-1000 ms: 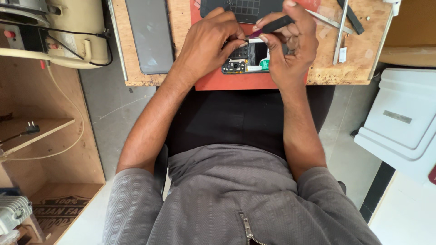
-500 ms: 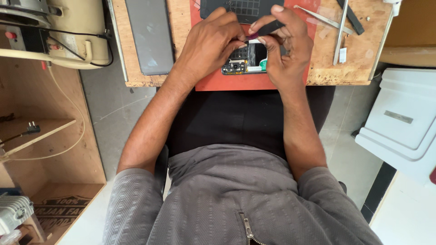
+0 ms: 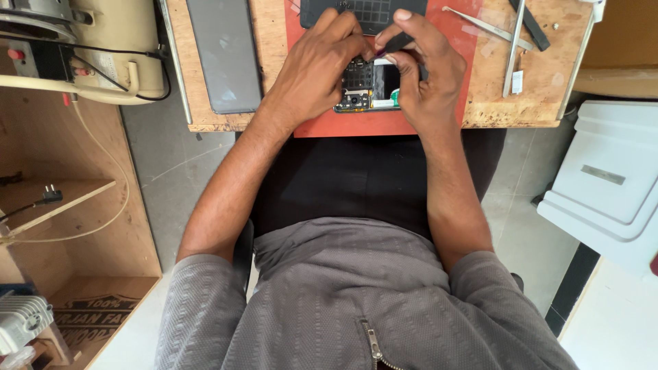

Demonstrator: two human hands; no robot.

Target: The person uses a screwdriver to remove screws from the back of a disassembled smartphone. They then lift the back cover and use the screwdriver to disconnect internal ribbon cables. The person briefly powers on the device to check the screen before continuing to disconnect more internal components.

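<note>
An opened phone (image 3: 367,85) lies on a red mat (image 3: 356,123) on the wooden table (image 3: 274,41) — its insides show. The left hand (image 3: 312,68) rests curled on the phone's left side, holding it down. The right hand (image 3: 428,75) pinches a thin dark tool (image 3: 394,44) — its tip touches the phone's top. Metal tweezers (image 3: 514,48) lie to the right.

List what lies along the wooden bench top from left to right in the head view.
Grey flat panel → left hand → opened phone → right hand → tweezers → black pry tool.
</note>
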